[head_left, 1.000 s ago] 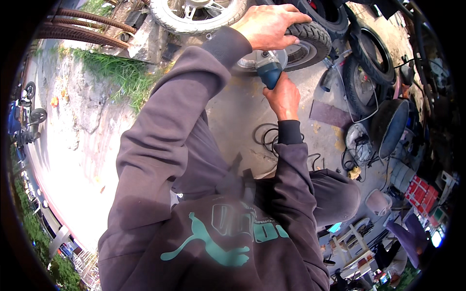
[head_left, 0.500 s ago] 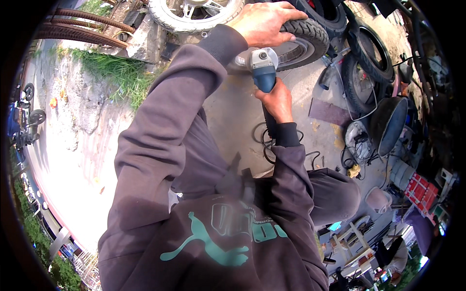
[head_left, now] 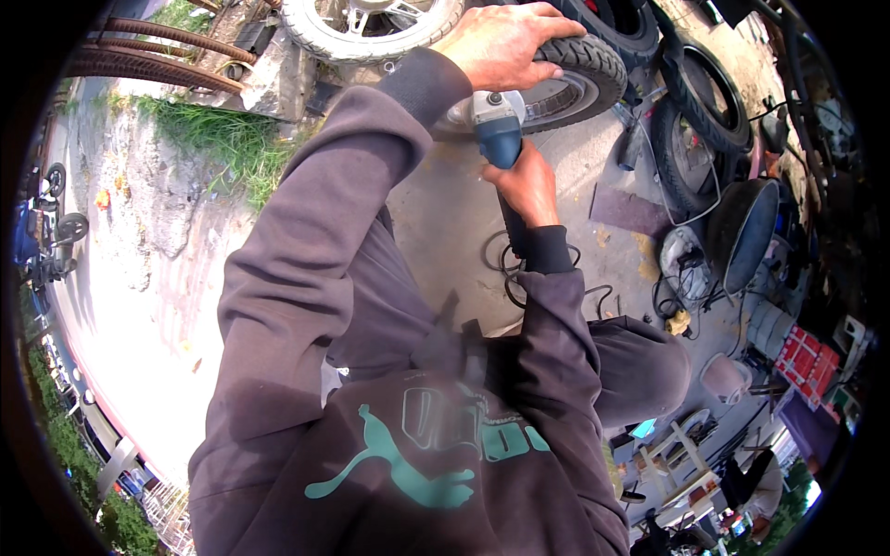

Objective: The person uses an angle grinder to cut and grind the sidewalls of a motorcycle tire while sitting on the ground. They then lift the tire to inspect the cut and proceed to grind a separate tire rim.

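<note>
Upright in front of me stands a motorcycle wheel (head_left: 593, 82) with a black knobby tyre and a pale metal rim. My left hand (head_left: 505, 46) grips the top of its tyre, fingers laid over the tread and thumb on the near side. In my right hand (head_left: 527, 183) is a blue angle grinder (head_left: 500, 139) with a grey metal head, its body pointing down toward me. The grinder's head is close against the rim. Its disc is hidden, so I cannot tell whether it touches the wheel. A black power cord (head_left: 508, 278) lies coiled on the floor below.
A white-rimmed wheel (head_left: 371, 42) lies beyond my left wrist. Several loose tyres (head_left: 709, 97) and a dark round basin (head_left: 749, 236) crowd the right. A flat brown plate (head_left: 630, 213) is on the concrete. Rusty steel bars (head_left: 158, 69) jut out at far left.
My right hand has shifted the grinder slightly up and to the left along the rim. My left hand keeps its place on the tyre.
</note>
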Motion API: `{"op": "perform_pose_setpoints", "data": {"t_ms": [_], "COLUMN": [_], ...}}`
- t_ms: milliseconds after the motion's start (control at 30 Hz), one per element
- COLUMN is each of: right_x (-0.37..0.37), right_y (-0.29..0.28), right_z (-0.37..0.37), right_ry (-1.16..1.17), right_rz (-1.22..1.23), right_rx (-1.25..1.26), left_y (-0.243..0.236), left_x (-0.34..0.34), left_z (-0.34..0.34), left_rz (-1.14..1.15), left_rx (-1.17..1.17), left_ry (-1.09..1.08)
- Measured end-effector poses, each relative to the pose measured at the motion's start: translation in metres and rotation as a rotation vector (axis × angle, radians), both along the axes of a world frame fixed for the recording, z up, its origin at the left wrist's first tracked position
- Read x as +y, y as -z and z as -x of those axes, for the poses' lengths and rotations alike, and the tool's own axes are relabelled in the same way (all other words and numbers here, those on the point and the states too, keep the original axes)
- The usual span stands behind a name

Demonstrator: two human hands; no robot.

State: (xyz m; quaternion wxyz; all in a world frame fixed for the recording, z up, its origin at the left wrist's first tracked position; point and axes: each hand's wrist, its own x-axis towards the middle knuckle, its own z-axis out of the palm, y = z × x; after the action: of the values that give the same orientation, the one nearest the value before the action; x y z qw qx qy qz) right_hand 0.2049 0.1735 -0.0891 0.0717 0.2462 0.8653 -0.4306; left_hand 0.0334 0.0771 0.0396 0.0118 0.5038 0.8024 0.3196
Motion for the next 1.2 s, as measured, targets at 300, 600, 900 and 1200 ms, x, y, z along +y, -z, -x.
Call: {"op": "perform_pose_setpoints", "data": {"t_ms": [300,600,900,1200], "right_x": [0.011,0.007,0.013,0.004], "right_y": [-0.001,0.001,0.003,0.002], "right_z": [0.002,0.003,0.007,0.006], "right_ry": [-0.012,-0.015,-0.007,0.011], "right_rz": [-0.207,-0.089,-0.169,-0.003], "right_rx": [-0.054,-0.009,-0.029,0.027], "left_y": [-0.002,0.009,0.021,0.021], "left_x": [0.001,0.006,0.018,0.015], "left_z": [-0.004,-0.003,-0.01,-0.006], "left_rz": [0.0,0.011,0.076,0.063], "left_rx": [0.012,0.069,0.17,0.147], "left_ry": [-0.011,-0.033,-0.132,-0.118]}}
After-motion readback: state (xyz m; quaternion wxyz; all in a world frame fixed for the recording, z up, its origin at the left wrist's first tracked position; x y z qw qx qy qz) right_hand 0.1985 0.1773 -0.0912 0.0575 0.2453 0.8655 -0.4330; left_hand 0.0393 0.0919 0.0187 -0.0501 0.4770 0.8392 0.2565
